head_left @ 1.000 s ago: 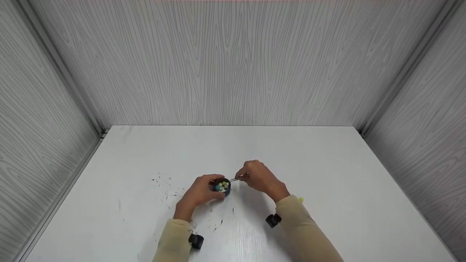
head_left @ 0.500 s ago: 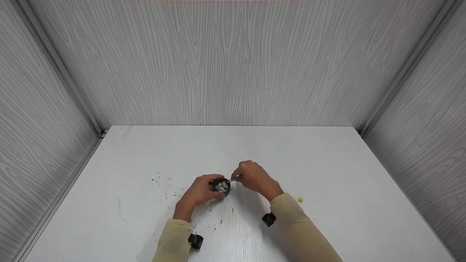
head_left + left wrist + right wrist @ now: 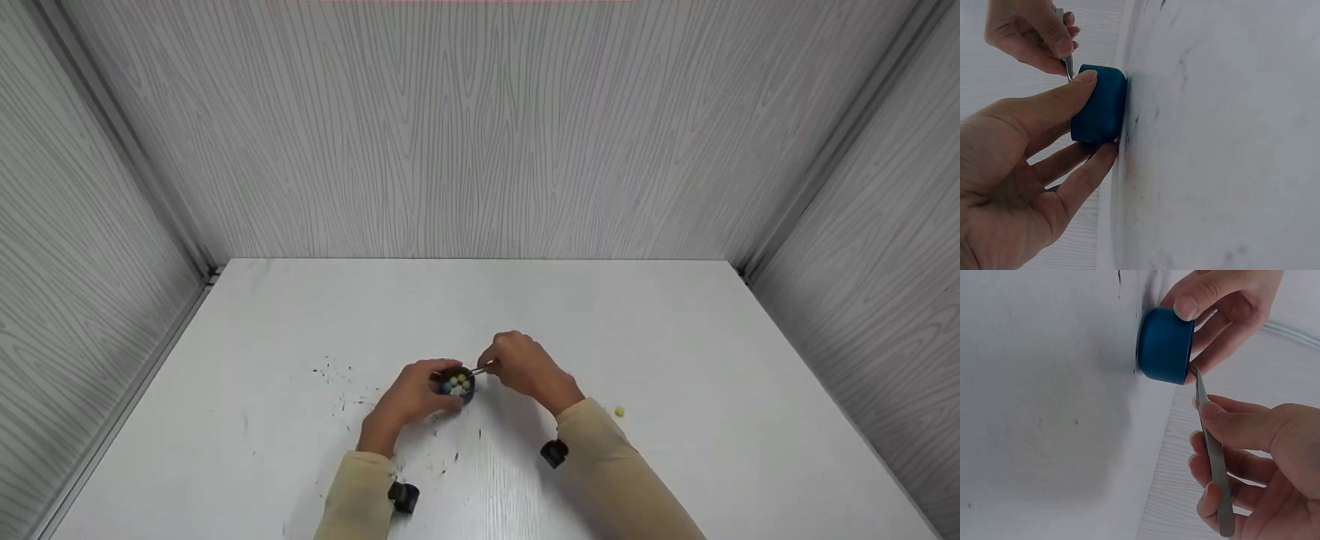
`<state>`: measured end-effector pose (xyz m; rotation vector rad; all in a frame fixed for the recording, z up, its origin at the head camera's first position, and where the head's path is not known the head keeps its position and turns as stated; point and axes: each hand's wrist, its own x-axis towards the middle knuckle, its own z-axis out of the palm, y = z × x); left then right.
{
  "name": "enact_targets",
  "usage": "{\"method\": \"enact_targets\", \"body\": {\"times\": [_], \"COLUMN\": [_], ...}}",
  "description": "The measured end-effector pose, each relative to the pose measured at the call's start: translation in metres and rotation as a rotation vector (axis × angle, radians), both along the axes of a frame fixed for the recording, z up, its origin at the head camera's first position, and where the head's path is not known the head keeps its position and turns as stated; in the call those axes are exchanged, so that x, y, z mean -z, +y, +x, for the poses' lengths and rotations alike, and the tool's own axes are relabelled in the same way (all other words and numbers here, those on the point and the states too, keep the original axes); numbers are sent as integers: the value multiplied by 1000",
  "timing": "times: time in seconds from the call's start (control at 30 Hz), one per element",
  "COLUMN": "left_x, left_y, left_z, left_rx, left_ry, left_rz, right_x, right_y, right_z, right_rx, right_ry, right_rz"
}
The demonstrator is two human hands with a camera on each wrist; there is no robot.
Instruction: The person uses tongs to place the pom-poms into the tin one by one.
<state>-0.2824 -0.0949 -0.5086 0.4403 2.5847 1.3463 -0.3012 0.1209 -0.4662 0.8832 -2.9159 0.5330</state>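
Note:
A small blue cup (image 3: 1165, 347) stands on the white table, with several small balls (image 3: 456, 385) in yellow, white and blue inside it. My left hand (image 3: 412, 392) grips the cup from its left side, thumb on the near wall and fingers around the far one. In my right hand (image 3: 525, 367) is a pair of metal tweezers (image 3: 1216, 464), pinched between thumb and fingers. Their bent tips reach over the rim into the cup and are hidden there. Whether they hold a ball cannot be seen.
A lone yellow ball (image 3: 619, 412) lies on the white table (image 3: 720, 360), right of my right forearm. Dark marks and specks (image 3: 341, 371) are scattered left of and below the cup. Grey wood-grain panels (image 3: 480, 135) wall the table at the back and sides.
My right hand has shifted slightly left with the tweezers, bringing their tips further over the cup, then stays nearly still. The yellow ball by the sleeve now shows fully. My left hand has not moved.

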Motion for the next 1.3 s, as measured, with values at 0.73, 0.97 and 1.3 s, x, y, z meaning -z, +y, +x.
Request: {"method": "enact_targets", "body": {"times": [0.73,0.97,1.3], "left_x": [0,-3,-1], "left_y": [1,0,0], "left_z": [3,3,4], "left_rx": [-16,-19,-16], "left_ry": [6,1,9], "left_rz": [-17,-29,-42], "right_x": [-26,-31,-30], "right_y": [70,101,138], "right_z": [15,21,34], "right_rx": [52,86,116], "right_ry": [39,34,41], "right_rz": [-63,-69,-35]}}
